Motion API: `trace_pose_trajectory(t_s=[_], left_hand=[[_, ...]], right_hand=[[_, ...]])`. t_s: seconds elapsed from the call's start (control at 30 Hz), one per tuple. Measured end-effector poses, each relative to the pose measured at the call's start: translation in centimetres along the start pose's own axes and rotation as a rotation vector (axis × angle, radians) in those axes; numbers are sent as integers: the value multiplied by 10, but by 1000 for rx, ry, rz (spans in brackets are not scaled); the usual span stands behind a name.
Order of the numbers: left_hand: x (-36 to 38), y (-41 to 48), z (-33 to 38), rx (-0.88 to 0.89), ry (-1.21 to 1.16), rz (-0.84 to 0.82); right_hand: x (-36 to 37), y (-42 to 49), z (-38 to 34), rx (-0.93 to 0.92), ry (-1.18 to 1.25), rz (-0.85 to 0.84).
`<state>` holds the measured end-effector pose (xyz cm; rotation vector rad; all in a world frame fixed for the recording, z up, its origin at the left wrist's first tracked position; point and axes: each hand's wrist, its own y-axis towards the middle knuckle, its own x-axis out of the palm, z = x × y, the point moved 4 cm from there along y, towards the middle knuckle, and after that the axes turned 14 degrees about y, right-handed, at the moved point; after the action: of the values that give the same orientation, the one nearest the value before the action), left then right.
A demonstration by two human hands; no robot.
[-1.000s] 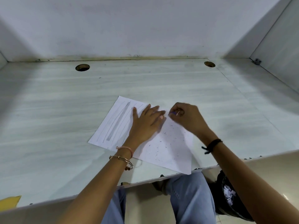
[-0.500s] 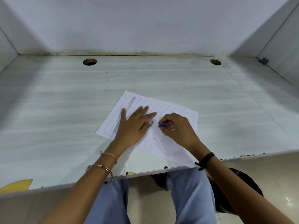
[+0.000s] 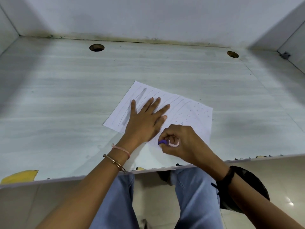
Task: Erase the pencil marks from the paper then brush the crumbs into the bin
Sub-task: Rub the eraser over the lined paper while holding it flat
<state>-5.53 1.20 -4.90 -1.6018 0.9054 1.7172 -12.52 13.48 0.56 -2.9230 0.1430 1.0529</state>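
Paper [image 3: 184, 111] lying flat on the counter [image 3: 66, 96], long axis running far-left to near-right, left hand [image 3: 145, 119] flat with fingers spread, right hand [image 3: 179, 142] fingers pinching purple eraser [image 3: 162, 142] at near edge, crumbs [image 3: 193, 113] on right half.

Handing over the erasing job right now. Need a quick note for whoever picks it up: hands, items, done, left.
Left hand: flat, pressing the white lined sheet of paper onto the pale wood-grain desk.
Right hand: grips the small purple eraser close to the sheet's near edge.
Dark round bin: on the floor below the desk's near right edge, only partly in view.
Done: the sheet's right part looks mostly erased; dark eraser crumbs lie scattered there.
Left: the grey pencil marks on the left part, then brush the crumbs into the bin.
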Motion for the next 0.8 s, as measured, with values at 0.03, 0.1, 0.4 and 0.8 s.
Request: trace_pose_trajectory(t_s=[0.03, 0.1, 0.4, 0.8], left_hand=[[0, 0, 0, 4, -1, 1], [0, 0, 1, 9, 14, -2], [1, 1, 1, 11, 52, 11], [0, 0, 2, 8, 40, 8]], right_hand=[[-3, 2, 0, -2, -14, -12], [-16, 14, 6, -11, -44, 76], [-3, 3, -5, -22, 2, -38], [-6, 6, -5, -21, 6, -51]])
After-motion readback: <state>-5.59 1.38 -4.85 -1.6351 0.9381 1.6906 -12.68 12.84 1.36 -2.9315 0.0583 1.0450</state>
